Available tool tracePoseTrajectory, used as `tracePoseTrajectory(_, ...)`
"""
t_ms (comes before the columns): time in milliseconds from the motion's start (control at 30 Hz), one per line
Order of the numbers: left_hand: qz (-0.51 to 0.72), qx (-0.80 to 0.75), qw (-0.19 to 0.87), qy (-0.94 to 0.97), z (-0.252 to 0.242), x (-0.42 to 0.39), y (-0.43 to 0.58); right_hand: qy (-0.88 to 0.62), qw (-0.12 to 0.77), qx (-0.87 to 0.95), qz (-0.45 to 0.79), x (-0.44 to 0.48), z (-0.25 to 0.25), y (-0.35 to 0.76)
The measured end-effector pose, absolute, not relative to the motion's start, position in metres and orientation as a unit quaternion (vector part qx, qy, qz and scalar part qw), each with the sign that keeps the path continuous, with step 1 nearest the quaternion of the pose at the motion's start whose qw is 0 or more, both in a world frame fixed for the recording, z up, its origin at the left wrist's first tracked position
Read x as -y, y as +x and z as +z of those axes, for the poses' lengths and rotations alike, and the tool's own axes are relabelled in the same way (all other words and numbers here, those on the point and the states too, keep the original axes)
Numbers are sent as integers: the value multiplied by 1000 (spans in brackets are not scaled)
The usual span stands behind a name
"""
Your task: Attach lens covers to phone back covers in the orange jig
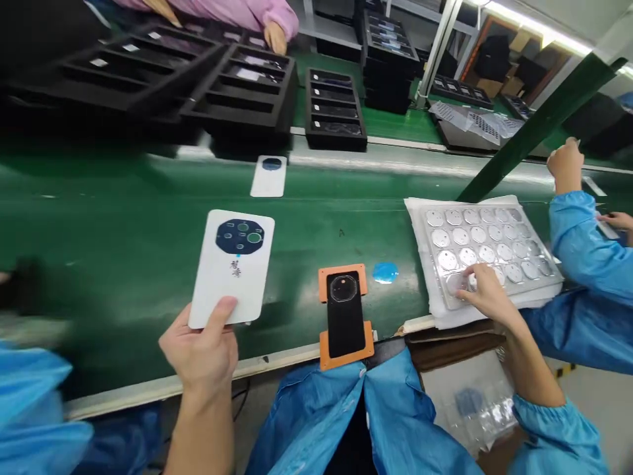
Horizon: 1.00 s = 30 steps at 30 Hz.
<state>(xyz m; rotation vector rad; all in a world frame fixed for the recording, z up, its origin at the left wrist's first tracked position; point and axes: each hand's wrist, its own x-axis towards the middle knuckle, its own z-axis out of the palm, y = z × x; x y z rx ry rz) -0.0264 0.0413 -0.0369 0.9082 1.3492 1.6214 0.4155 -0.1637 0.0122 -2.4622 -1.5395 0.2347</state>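
My left hand (205, 349) grips a white phone back cover (222, 277) by its lower edge, thumb on the face. A dark camera panel with several cutouts and some dark characters mark the cover. Thumb and forefinger of my right hand (487, 297) are closing round a disc at the near left corner of a clear plastic tray (537, 287). Rows of round silver discs (467, 256) fill the tray. Between my hands, a black phone-shaped plate (345, 323) with a round camera ring lies in an orange fixture (329, 356) at the bench edge.
A blue round film (385, 272) lies beside the fixture. Farther off on the green belt (148, 198) is another white cover (268, 185). Black trays (336, 112) line the far side, where a person in a pink sleeve (281, 16) works. Blue-sleeved co-workers (576, 224) flank me. A green post (539, 128) slants behind the disc tray.
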Motion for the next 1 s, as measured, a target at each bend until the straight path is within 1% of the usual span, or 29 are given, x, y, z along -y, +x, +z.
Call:
tracePoseTrajectory(100, 622, -523, 459, 360, -43, -39, -15, -834, 180, 501, 148, 163, 34, 404)
tracePoseTrajectory(200, 596, -518, 506, 346, -51, -35, -6, -810, 279, 488, 169, 160, 51, 378)
tracePoseTrajectory(267, 588, -516, 519, 343, -54, -33, -3, -773, 347, 489, 210, 151, 52, 354)
tracePoseTrajectory(333, 579, -514, 527, 351, -56, -31, -3, -730, 379, 493, 284, 134, 44, 327)
tracePoseTrajectory(400, 564, -515, 531, 366, -56, -30, -7, -708, 370, 502, 333, 109, 28, 300)
tracePoseTrajectory(500, 543, -527, 528, 387, -57, -28, -18, -705, 334, 525, 339, 64, 2, 264)
tracePoseTrajectory(667, 552, -561, 463, 408, -60, -25, -42, -698, 259, 550, 378, 4, -24, 235)
tracePoseTrajectory(767, 563, -575, 439, 400, -62, -25, -54, -731, 206, 567, 319, -4, -28, 233)
tracePoseTrajectory(833, 575, -578, 434, 384, -62, -26, -59, -750, 189, 578, 261, 0, -29, 233)
tracePoseTrajectory(933, 582, -562, 455, 373, -58, -29, -60, -741, 210, 609, 188, 14, -29, 230)
tracePoseTrajectory(1000, 583, -542, 481, 368, -53, -32, -56, -697, 231, 664, 141, 25, -30, 226)
